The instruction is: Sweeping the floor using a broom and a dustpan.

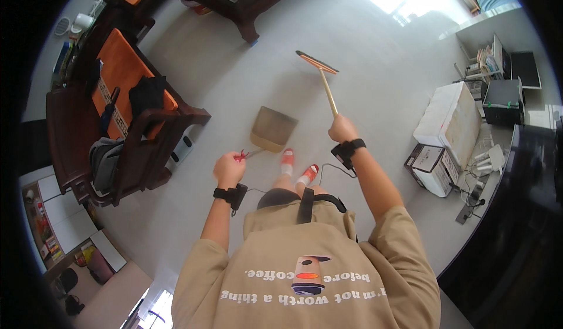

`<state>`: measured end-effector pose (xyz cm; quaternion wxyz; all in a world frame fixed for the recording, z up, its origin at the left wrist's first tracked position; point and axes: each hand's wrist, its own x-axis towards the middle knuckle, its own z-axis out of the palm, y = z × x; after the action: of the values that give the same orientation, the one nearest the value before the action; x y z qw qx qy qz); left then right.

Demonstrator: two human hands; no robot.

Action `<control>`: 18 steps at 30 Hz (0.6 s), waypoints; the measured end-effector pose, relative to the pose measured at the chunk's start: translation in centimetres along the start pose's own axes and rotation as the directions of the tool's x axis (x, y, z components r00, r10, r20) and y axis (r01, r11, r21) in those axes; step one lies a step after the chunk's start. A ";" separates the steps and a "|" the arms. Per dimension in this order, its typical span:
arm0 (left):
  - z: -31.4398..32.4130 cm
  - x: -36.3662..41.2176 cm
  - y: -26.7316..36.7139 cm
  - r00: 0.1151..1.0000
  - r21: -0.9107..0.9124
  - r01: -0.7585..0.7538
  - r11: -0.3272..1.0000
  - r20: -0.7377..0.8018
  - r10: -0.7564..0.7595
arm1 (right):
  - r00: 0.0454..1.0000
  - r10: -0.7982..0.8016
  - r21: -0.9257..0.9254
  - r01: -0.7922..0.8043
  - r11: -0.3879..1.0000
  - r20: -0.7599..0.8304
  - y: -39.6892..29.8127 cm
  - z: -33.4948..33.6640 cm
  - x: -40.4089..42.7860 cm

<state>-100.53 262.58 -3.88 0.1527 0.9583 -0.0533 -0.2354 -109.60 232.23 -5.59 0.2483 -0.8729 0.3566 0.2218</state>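
My right hand (343,129) is closed around the pale yellow handle of a broom (327,90). Its long, narrow head, orange with dark bristles, is at the far end, over the grey floor ahead of me. In my left hand (229,169) is the handle of a tan dustpan (273,128), with a bit of red material showing at the grip. The pan is in front of my feet, to the left of the broom; whether it touches the floor I cannot tell. Both wrists carry black strapped devices with cables.
A dark wooden armchair (145,122) with an orange cushion stands at left, near a white scale (182,149). A wooden table leg (247,30) reaches the floor ahead. At right are a white foam box (446,122), a carton (433,168), a power strip (473,199) and a black screen (506,223).
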 end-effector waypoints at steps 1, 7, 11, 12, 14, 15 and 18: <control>0.1 0.6 0.3 1.000 0.005 -0.007 1.000 0.007 0.006 | 1.000 0.018 -0.004 -0.018 1.000 -0.015 -0.3 0.8 1.4; -0.6 2.0 1.4 0.999 0.100 -0.011 0.995 -0.037 0.015 | 0.973 -0.153 -0.019 0.159 0.987 0.175 -0.1 7.5 -3.1; -1.3 3.1 1.2 0.999 0.089 0.010 0.996 0.036 -0.014 | 0.871 -0.363 0.076 0.359 0.930 0.330 1.7 4.5 -7.8; -1.8 3.0 0.8 1.000 0.071 -0.014 0.997 0.029 0.012 | 0.901 -0.235 0.157 0.190 0.969 0.364 0.8 1.7 -8.1; -2.2 3.0 0.1 0.999 0.040 -0.031 0.999 0.012 0.031 | 0.908 -0.035 0.236 -0.071 0.969 0.417 -1.1 -4.1 -9.3; -2.0 3.0 -0.6 0.998 -0.003 -0.039 0.999 0.044 0.039 | 0.904 0.035 0.246 -0.152 0.957 0.426 -1.4 -5.7 -9.6; -2.4 3.0 -1.7 0.998 -0.068 -0.013 0.998 0.057 0.017 | 0.940 -0.105 0.176 0.049 0.983 0.325 -2.3 -8.5 -9.8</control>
<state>-96.73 264.35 -3.73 0.1853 0.9450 -0.0569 -0.2633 -112.48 233.70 7.20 0.3851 -0.8124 0.2923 0.3260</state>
